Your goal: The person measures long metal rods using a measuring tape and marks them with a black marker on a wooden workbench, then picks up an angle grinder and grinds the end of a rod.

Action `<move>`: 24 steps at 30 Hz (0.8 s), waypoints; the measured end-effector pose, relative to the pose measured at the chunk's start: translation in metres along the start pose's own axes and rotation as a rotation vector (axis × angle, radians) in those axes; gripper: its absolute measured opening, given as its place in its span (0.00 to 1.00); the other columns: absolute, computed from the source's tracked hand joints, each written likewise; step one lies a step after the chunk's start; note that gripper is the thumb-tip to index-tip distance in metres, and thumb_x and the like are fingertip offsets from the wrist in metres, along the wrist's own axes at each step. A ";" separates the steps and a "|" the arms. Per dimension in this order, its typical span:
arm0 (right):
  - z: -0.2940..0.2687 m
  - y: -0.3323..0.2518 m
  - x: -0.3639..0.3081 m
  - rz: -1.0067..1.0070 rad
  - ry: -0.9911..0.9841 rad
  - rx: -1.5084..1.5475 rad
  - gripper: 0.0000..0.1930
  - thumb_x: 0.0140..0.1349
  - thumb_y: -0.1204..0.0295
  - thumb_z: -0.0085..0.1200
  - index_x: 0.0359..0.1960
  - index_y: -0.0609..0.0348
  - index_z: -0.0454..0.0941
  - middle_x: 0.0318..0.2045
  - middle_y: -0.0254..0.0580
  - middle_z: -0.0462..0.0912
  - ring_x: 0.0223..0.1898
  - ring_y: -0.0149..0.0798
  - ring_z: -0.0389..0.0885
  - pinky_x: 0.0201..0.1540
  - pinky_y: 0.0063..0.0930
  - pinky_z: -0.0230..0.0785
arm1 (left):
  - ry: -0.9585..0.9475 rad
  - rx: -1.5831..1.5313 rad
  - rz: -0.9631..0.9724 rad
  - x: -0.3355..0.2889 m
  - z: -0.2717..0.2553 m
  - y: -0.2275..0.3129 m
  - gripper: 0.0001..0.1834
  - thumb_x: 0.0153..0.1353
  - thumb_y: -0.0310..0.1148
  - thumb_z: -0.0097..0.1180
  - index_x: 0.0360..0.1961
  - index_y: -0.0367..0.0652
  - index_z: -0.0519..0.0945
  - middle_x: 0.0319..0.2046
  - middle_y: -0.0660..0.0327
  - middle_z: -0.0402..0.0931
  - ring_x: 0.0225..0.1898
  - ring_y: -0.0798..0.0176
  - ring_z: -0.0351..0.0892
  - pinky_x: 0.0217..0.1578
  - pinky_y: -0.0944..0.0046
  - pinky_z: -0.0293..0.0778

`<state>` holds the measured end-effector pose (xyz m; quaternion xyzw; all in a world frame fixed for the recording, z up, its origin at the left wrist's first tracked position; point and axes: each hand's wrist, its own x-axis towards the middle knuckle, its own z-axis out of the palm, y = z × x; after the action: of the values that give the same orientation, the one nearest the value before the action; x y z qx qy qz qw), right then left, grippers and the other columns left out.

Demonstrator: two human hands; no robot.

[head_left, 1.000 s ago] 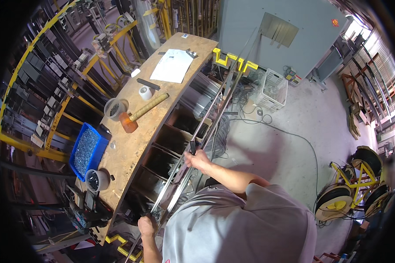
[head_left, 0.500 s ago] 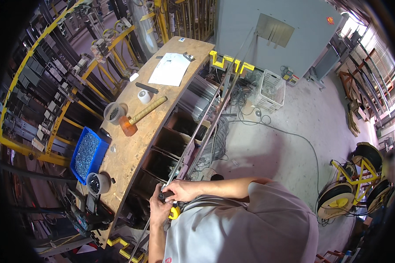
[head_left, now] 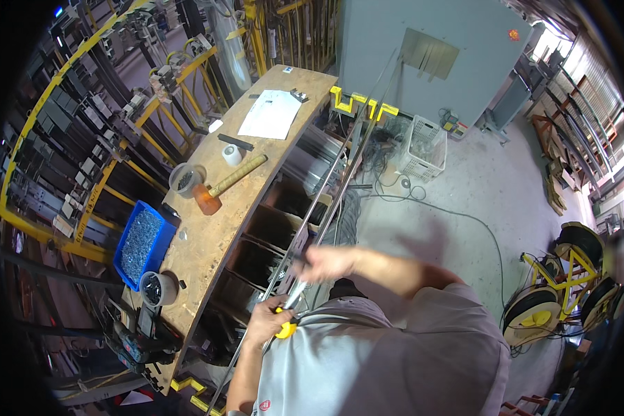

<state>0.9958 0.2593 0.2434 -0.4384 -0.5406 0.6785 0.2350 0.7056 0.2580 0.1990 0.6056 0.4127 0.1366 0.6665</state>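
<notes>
Close to my body, my left hand [head_left: 265, 321] is closed round a small dark piece whose kind I cannot make out. A yellow rounded thing [head_left: 286, 331] sits right beside its fingers, against my shirt. My right hand [head_left: 328, 263] is farther forward and to the right, smeared by motion, so its fingers do not read clearly. A pale strip [head_left: 295, 294] shows between the two hands; whether either hand holds it I cannot tell. Long thin metal bars [head_left: 331, 208] run past both hands, from the lower left up toward the grey cabinet.
On the wooden workbench [head_left: 211, 239] to my left are a mallet [head_left: 230, 183], a blue bin of small metal parts [head_left: 143, 243], tubs, a paper sheet [head_left: 269, 114] and power tools. Yellow brackets [head_left: 362, 104] stand beyond. A white crate [head_left: 423, 149], cable and reels [head_left: 534, 312] are on the floor.
My right hand has parted from my left and swung forward and right. A pale strip now shows between them. My left hand stays near the yellow thing, slightly shifted.
</notes>
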 end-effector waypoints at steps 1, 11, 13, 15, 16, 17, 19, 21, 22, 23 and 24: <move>-0.025 -0.029 -0.016 -0.054 0.115 0.076 0.14 0.66 0.60 0.63 0.34 0.60 0.80 0.24 0.32 0.79 0.28 0.27 0.78 0.32 0.23 0.73 | -0.001 -0.008 -0.097 -0.007 -0.016 0.004 0.16 0.58 0.28 0.67 0.47 0.32 0.85 0.30 0.64 0.82 0.29 0.73 0.76 0.32 0.71 0.72; -0.181 0.019 -0.125 -0.314 1.421 0.595 0.14 0.70 0.59 0.56 0.32 0.56 0.80 0.24 0.32 0.78 0.26 0.34 0.76 0.32 0.30 0.69 | -0.194 -0.087 -0.359 -0.079 -0.123 -0.051 0.10 0.57 0.30 0.61 0.32 0.33 0.88 0.25 0.58 0.85 0.26 0.66 0.83 0.31 0.68 0.77; -0.110 0.064 -0.094 -0.013 1.330 0.186 0.15 0.70 0.59 0.56 0.34 0.58 0.83 0.28 0.36 0.82 0.29 0.34 0.78 0.35 0.32 0.70 | -0.169 -0.095 -0.275 -0.067 -0.114 -0.057 0.12 0.58 0.31 0.59 0.31 0.32 0.88 0.25 0.57 0.85 0.27 0.65 0.83 0.32 0.68 0.77; -0.011 0.085 -0.060 0.123 0.997 -0.030 0.15 0.69 0.58 0.58 0.38 0.60 0.85 0.34 0.36 0.87 0.34 0.31 0.81 0.39 0.35 0.73 | -0.130 -0.036 -0.264 -0.041 -0.089 -0.037 0.13 0.59 0.33 0.59 0.32 0.32 0.88 0.23 0.59 0.82 0.25 0.68 0.79 0.28 0.67 0.74; 0.031 0.090 -0.040 0.229 0.892 0.018 0.14 0.69 0.61 0.59 0.40 0.60 0.85 0.34 0.35 0.87 0.35 0.29 0.80 0.42 0.32 0.73 | -0.134 -0.024 -0.209 -0.019 -0.076 -0.041 0.13 0.60 0.33 0.58 0.32 0.32 0.88 0.23 0.61 0.81 0.24 0.69 0.77 0.26 0.67 0.72; 0.069 0.092 -0.017 0.335 0.786 0.076 0.13 0.69 0.63 0.59 0.43 0.60 0.86 0.34 0.33 0.86 0.37 0.28 0.79 0.44 0.29 0.73 | -0.127 -0.056 -0.187 0.000 -0.057 -0.032 0.13 0.59 0.34 0.58 0.32 0.32 0.87 0.24 0.61 0.82 0.25 0.69 0.76 0.26 0.68 0.71; 0.110 0.086 0.015 0.083 0.747 0.312 0.08 0.69 0.68 0.60 0.35 0.59 0.84 0.31 0.31 0.84 0.33 0.26 0.78 0.40 0.25 0.71 | -0.176 -0.132 -0.197 0.030 -0.028 -0.005 0.12 0.61 0.32 0.59 0.33 0.32 0.87 0.25 0.60 0.82 0.26 0.69 0.77 0.27 0.67 0.72; 0.117 0.057 0.026 0.030 0.815 0.548 0.07 0.67 0.70 0.60 0.31 0.57 0.83 0.28 0.31 0.83 0.31 0.25 0.76 0.38 0.25 0.70 | -0.211 -0.186 -0.185 0.055 -0.015 0.002 0.11 0.62 0.30 0.59 0.33 0.31 0.87 0.25 0.60 0.82 0.26 0.69 0.78 0.28 0.67 0.73; 0.109 0.043 0.025 0.088 0.886 0.665 0.07 0.67 0.71 0.61 0.30 0.57 0.82 0.27 0.31 0.82 0.31 0.25 0.76 0.37 0.25 0.70 | -0.222 -0.201 -0.211 0.068 -0.010 0.012 0.11 0.63 0.30 0.59 0.33 0.31 0.87 0.25 0.60 0.83 0.26 0.69 0.78 0.28 0.67 0.74; 0.097 0.042 0.027 0.042 0.902 0.699 0.06 0.65 0.72 0.62 0.30 0.57 0.82 0.26 0.31 0.82 0.30 0.26 0.75 0.35 0.26 0.68 | -0.206 -0.176 -0.217 0.077 -0.007 0.022 0.11 0.62 0.29 0.59 0.32 0.31 0.86 0.25 0.61 0.82 0.26 0.69 0.78 0.28 0.68 0.73; 0.078 0.054 0.032 0.048 0.921 0.665 0.06 0.65 0.71 0.62 0.32 0.60 0.82 0.28 0.33 0.82 0.31 0.29 0.76 0.37 0.28 0.69 | -0.170 -0.139 -0.221 0.083 -0.004 0.034 0.11 0.62 0.29 0.59 0.32 0.31 0.86 0.25 0.61 0.82 0.26 0.69 0.78 0.28 0.68 0.73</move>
<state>0.9219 0.2268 0.1839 -0.6036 -0.1296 0.5562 0.5563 0.7651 0.3247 0.1986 0.5183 0.4084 0.0390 0.7504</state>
